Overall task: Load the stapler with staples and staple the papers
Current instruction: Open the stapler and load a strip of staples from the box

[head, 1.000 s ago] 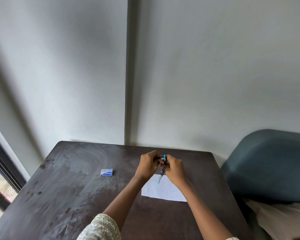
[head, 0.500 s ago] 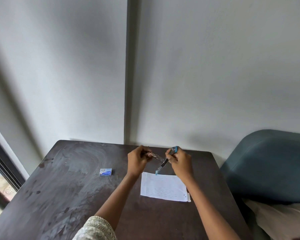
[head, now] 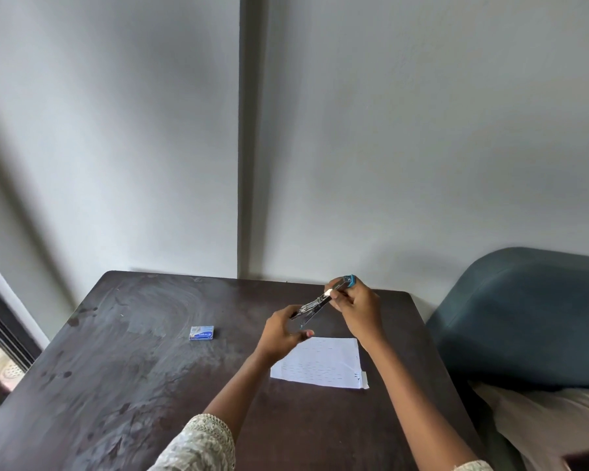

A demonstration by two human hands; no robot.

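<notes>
A small metal stapler (head: 318,302) with a blue end is held up above the table, slanting from lower left to upper right. My right hand (head: 356,309) grips its upper blue end. My left hand (head: 283,331) holds its lower metal end with the fingertips. The stapler looks pulled open, its metal track exposed. Below the hands the white printed papers (head: 323,363) lie flat on the dark table (head: 123,362). A small blue staple box (head: 202,332) rests on the table to the left of my left hand.
A grey wall rises just behind the table's far edge. A blue-green upholstered chair (head: 524,317) stands close against the table's right side. A dark window frame (head: 0,334) runs along the left.
The hands have drawn apart and the stapler has stretched open between them. My right hand rose to the right; my left hand dropped lower, toward the papers.
</notes>
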